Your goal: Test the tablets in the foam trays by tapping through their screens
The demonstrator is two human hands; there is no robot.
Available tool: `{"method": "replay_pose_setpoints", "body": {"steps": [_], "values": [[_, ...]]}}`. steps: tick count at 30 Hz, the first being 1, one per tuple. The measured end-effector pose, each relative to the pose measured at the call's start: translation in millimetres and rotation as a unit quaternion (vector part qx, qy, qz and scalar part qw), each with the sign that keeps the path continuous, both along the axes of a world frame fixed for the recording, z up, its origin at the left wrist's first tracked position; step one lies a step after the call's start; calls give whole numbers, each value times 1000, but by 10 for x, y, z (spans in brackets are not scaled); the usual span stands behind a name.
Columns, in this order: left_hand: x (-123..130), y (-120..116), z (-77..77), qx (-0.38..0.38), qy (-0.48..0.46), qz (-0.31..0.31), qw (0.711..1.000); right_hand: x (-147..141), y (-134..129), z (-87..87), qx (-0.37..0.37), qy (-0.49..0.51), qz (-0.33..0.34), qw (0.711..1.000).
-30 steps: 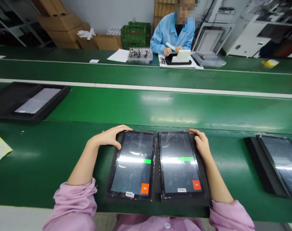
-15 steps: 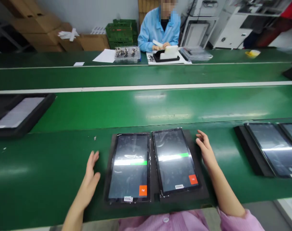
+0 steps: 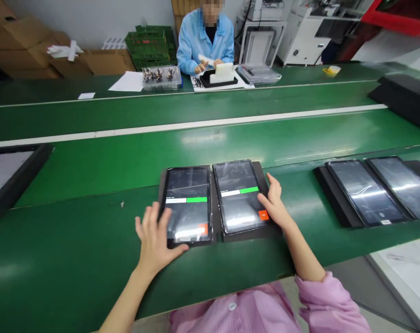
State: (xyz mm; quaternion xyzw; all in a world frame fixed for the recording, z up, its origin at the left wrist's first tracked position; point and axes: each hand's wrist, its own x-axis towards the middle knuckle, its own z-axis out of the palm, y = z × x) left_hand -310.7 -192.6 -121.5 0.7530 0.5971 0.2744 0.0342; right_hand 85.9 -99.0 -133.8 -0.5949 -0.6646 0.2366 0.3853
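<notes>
Two dark tablets lie side by side on a black tray point(image 3: 218, 237). The left tablet point(image 3: 189, 215) and the right tablet point(image 3: 237, 203) are lit, each with a white and green bar and an orange-red button near the bottom. My left hand point(image 3: 156, 238) is open with spread fingers over the lower left corner of the left tablet. At the right tablet's right edge is my right hand point(image 3: 276, 203), open, its thumb over the screen edge and its fingers along the tray's side. Whether either hand presses on anything cannot be told.
Another black tray point(image 3: 334, 199) with two tablets stands at the right. A black tray point(image 3: 29, 173) with a pale sheet is at the far left. Across the green table point(image 3: 92, 240), a person in a blue coat point(image 3: 189, 46) works behind a parts box point(image 3: 161, 77).
My left hand has moved right, onto the left tablet's corner, with fingers spread. My right hand has come in against the right tablet's edge. The view has shifted, and text now shows above the bars.
</notes>
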Motion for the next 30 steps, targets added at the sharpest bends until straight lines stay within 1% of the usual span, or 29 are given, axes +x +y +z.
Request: {"method": "replay_pose_setpoints", "body": {"steps": [2,4,6,8,10,13,14,16,18,20,24,27,30], "values": [[145,-45,103,64,85,-62,992,-121,-235,174,74,-117,68,988],[304,-85,174,103,113,-85,985,-294,-463,279,141,-203,139,959],[435,-86,232,101,124,-103,982,-467,-595,306,200,-254,189,927],[516,-42,294,75,138,-147,976,-596,-612,296,231,-280,230,903],[555,37,361,43,153,-219,963,-667,-552,298,230,-294,280,885],[590,192,450,-9,182,-328,927,-706,-426,371,200,-308,350,862],[604,248,474,-22,191,-355,915,-714,-389,408,188,-311,369,856],[640,357,512,-39,203,-388,898,-732,-330,479,165,-312,398,847],[677,445,533,-39,207,-403,891,-756,-288,522,151,-308,414,843],[706,499,526,-29,212,-405,889,-783,-261,519,149,-304,422,841],[746,505,434,5,224,-405,886,-848,-273,412,166,-304,411,843],[762,484,402,-14,218,-386,896,-879,-327,341,175,-310,389,850],[684,515,483,-48,184,-380,905,-813,-339,375,192,-291,371,861]]}}
